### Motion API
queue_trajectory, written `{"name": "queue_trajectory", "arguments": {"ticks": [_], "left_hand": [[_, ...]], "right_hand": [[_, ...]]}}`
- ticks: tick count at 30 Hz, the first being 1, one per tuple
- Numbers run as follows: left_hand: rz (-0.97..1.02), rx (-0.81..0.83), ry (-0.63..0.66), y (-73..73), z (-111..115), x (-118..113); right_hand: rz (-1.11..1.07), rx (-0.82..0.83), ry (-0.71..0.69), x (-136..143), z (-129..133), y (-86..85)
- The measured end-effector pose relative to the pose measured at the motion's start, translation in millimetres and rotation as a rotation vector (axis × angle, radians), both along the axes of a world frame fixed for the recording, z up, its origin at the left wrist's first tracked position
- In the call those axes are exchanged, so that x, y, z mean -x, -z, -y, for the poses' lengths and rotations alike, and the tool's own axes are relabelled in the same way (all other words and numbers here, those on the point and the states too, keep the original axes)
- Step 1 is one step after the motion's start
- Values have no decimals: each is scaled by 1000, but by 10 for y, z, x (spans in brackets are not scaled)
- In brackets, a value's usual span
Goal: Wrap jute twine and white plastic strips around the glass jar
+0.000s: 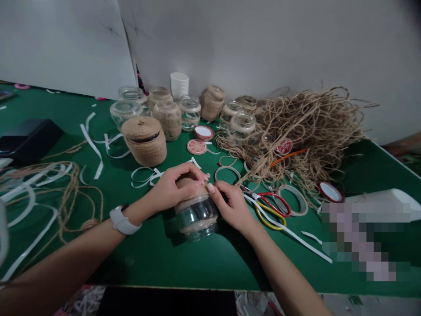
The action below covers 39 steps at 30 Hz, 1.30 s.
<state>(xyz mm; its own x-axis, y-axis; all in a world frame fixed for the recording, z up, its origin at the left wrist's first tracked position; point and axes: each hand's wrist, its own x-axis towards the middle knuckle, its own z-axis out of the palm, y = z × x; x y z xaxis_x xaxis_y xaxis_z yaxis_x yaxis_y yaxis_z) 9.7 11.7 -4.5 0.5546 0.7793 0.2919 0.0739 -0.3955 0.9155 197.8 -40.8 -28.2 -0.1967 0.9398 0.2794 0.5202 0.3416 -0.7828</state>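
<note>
A glass jar (197,215), partly wrapped in jute twine, is tilted on the green table with its threaded mouth towards me. My left hand (177,186) curls over the wrapped end, thumb and fingers pressed on it. At the jar's right side, my right hand (232,204) has its thumb against the wrapping and its fingers bent. A strand of jute twine (251,173) runs from the big pile to my right hand, which seems to grip it; the exact hold is partly hidden. Beside that hand lie scissors (271,210) with red and yellow handles.
A tangled heap of twine (305,123) fills the back right. Several glass jars stand behind, near a fully wrapped lidded jar (144,140) and white paper cups (179,83). A tape roll (297,199) and white strips (94,149) lie about. A black object (31,136) sits left.
</note>
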Motion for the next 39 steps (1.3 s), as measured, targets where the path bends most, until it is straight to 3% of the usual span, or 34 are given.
{"name": "queue_trajectory", "arguments": {"ticks": [5, 10, 19, 26, 33, 39], "left_hand": [[-98, 17, -160, -67, 41, -12], [-222, 68, -66, -58, 27, -12], [-6, 181, 30, 106, -26, -98], [-82, 141, 175, 0, -81, -10], [-203, 49, 94, 3, -9, -9], [-191, 90, 86, 6, -33, -13]], "right_hand": [[-42, -51, -30, 57, 30, -3], [-49, -58, -29, 70, 36, 0], [-77, -66, -9, -4, 26, -52], [-19, -109, -26, 31, 54, -72], [26, -105, -15, 20, 52, -83], [32, -30, -28, 14, 34, -59]]}}
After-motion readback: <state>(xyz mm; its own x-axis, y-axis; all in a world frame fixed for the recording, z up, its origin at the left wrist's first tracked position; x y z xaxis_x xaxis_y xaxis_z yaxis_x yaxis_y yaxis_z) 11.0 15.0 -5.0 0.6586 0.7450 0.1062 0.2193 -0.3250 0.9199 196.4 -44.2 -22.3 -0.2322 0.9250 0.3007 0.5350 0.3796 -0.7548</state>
